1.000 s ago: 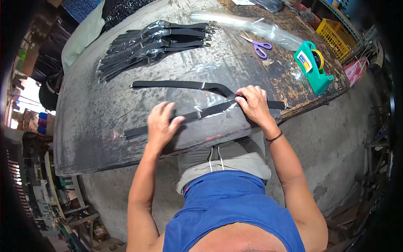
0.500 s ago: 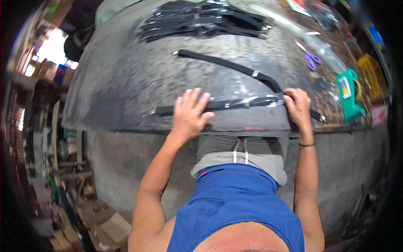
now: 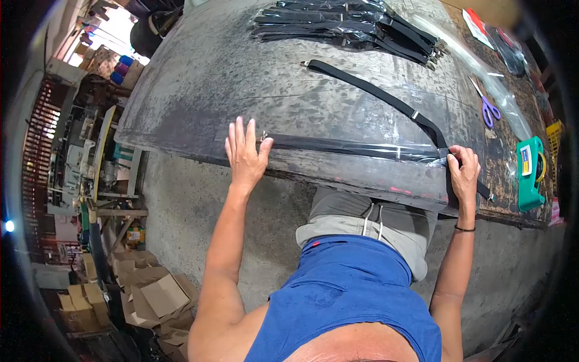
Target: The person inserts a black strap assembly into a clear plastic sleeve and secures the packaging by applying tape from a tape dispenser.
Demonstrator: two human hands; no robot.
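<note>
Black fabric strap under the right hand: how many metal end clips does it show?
3: one clip at the tip of the far strand, one beside the left hand, one right of the right hand. Others may be hidden.

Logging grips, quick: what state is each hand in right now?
Left hand: open, fingers spread, at one end of the black straps; no grip visible.
Right hand: closed on the straps where they join.

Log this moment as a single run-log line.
left hand: open, at clip end of black strap | right hand: holds strap junction | far side: bundled straps | right side: purple scissors, green tape dispenser
</note>
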